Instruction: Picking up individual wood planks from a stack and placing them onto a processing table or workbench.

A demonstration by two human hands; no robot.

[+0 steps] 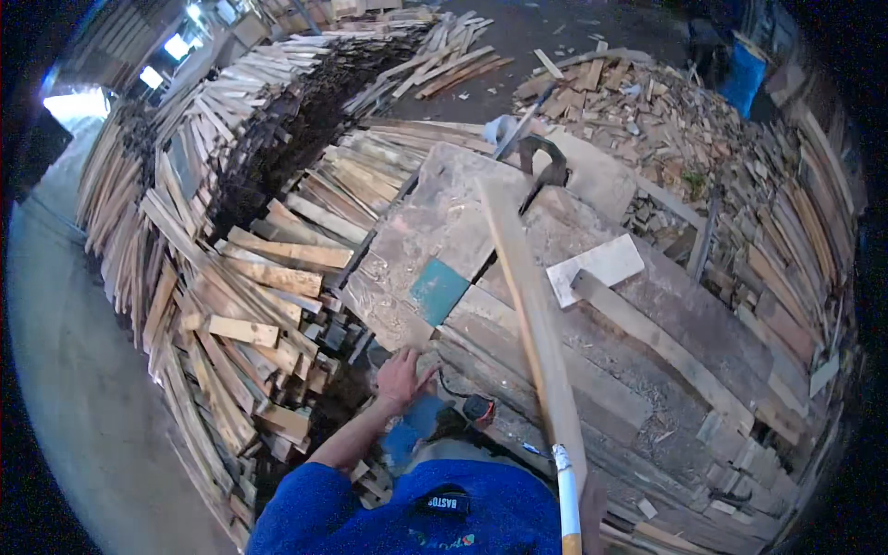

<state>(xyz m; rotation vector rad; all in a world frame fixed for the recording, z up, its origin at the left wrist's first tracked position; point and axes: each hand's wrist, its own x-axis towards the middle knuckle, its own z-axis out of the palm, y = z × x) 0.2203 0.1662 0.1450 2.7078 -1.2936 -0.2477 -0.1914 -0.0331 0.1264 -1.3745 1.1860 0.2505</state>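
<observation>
My left hand (402, 375) reaches forward with its fingers apart and rests at the near edge of a rough wooden bench (638, 370), holding nothing. Just right of it lies a small black and orange tool (477, 408) with a dark cord. A long narrow plank (527, 305) runs from the bench's far side toward me. Its near end meets a white and orange piece (567, 495). My right hand is out of view. A teal patch (438, 289) marks a board ahead of my left hand.
A dark metal claw tool (546, 166) sits at the far end of the bench beside a pale square board (597, 266). Stacked planks (231, 277) crowd the left, loose offcuts (703, 139) are heaped at the back right, and grey concrete floor (74, 370) lies far left.
</observation>
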